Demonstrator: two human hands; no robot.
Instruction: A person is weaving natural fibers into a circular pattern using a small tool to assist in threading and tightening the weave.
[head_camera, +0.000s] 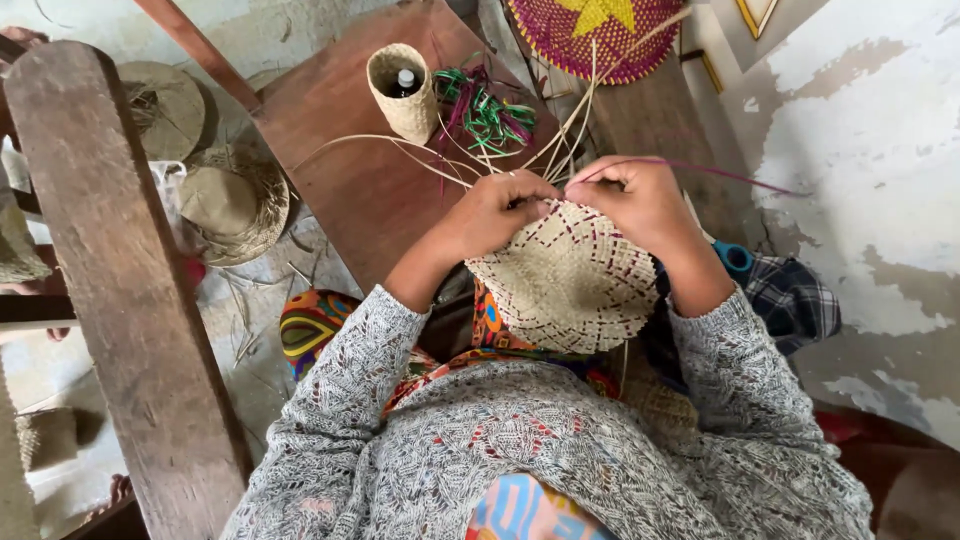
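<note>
— How are the hands set?

— Both forearms come up from the grey knitted sleeves and meet at the far edge of the round woven straw piece (568, 282). The left hand (497, 212) is curled, fingers pinched down on that rim. The right hand (640, 200) is closed over the same rim just beside it, knuckles up, pinching a purple strand (722, 173) that runs out to its right. The two hands nearly touch.

— And where does the piece lie?

— Under and toward the body from both hands, over the lap, tilted a little, with its near edge scalloped and dotted with dark red stitches. Loose pale straw strips (560, 135) fan up and away from between the hands.

— What room is around them?

— Beyond the left hand lies the brown wooden board (340, 150), mostly bare. Left of it, well apart, stands a thick wooden beam (120, 290). Right of the right hand is patchy floor.

— Any containers?

— A small woven cup (402, 92) stands on the board beyond the left hand, holding a dark bottle with a white cap (405, 80). Just beside it lies a bundle of green and purple strips (487, 108). Farther off, a purple round mat with a yellow star (595, 28).
</note>
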